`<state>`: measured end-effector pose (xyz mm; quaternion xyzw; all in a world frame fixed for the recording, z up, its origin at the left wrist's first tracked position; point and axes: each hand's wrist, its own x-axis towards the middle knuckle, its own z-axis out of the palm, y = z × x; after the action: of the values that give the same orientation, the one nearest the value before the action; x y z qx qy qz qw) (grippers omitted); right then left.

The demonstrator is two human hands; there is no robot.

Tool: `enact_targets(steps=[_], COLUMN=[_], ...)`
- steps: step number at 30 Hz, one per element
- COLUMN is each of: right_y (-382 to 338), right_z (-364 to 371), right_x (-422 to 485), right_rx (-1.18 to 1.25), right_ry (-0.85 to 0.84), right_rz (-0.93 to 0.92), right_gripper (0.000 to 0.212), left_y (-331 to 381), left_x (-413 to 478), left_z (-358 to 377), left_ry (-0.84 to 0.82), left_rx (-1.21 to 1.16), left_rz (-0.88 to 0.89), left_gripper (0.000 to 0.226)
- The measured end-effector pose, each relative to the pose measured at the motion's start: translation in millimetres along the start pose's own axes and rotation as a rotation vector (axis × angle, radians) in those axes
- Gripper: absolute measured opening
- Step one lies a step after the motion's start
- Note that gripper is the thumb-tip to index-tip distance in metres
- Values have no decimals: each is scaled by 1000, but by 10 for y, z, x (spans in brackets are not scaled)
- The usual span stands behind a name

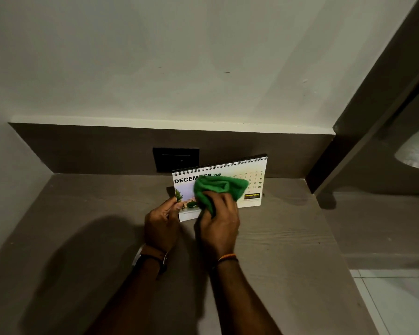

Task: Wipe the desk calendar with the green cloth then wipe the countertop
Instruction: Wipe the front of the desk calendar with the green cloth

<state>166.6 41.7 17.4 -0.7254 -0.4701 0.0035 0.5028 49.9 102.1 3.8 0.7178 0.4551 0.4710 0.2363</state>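
left hand [161, 226] pinches the desk calendar [253, 187] by its lower left corner, bracing it upright on the countertop [288, 238], while the right hand [219, 221], closed around the green cloth [219, 187], presses it against the december page.

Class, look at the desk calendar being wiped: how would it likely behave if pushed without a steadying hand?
The desk calendar looks like light spiral-bound card, so it would probably slide or tip. The left hand pinching its corner suggests that. The green cloth pressing its face likely flexes the pages.
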Motion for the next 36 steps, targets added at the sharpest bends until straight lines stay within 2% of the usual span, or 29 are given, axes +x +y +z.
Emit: enact_targets(steps=[2,4,9,11,14,17,19,21,22,24,26,28,30,34,36], right_y=[45,112,527,535,242,23,-29,15,60,219,425,486,347,-2,7], right_z=[-38,-144,-592,-591,-297,-52,-5,-64,-119,-279,-484,-577,-449,-76,-66], right_x=[-16,72,516,588,451,158,-2,2,58,234,454,603,595,179,109], right_rx=[-53,-58,-12,0,40,47,-3,-33,-24,-4,4,21,36,-28,-61], right_ry=[-96,-85,333,350,210,-41,-212,-264,-213,12,233,314,254,-117,-208], right_rz=[-95,-123,147,193,85,-68,-223,-295,-255,-78,117,205,152,-208,-322], right_gripper=[44,41,38,41,41,40,39,38,37,39,41,42,42,42,36], left_y=[-6,-9,22,15,22,23,-20,-22,17,81,86,84,80,75,53], left_x=[-4,-5,-7,-3,4,2,-7,-15,-19,-5,-10,-8,-6,1,-1], left_z=[7,8,12,13,32,27,1,-9,-4,12,30,22,19,15,5], left_ry=[5,12,22,17,10,21,-10,-22,-8,32,23,12,4,4,-18], left_rx=[6,24,53,65,84,108,159,160,113,47,52,62,74,76,83], left_rz=[6,20,23,26,37,7,64,53,-11,-83,-61,-49,-17,-46,-34], left_gripper=[18,20,20,20,18,18,28,29,25,24,24,23,21,23,25])
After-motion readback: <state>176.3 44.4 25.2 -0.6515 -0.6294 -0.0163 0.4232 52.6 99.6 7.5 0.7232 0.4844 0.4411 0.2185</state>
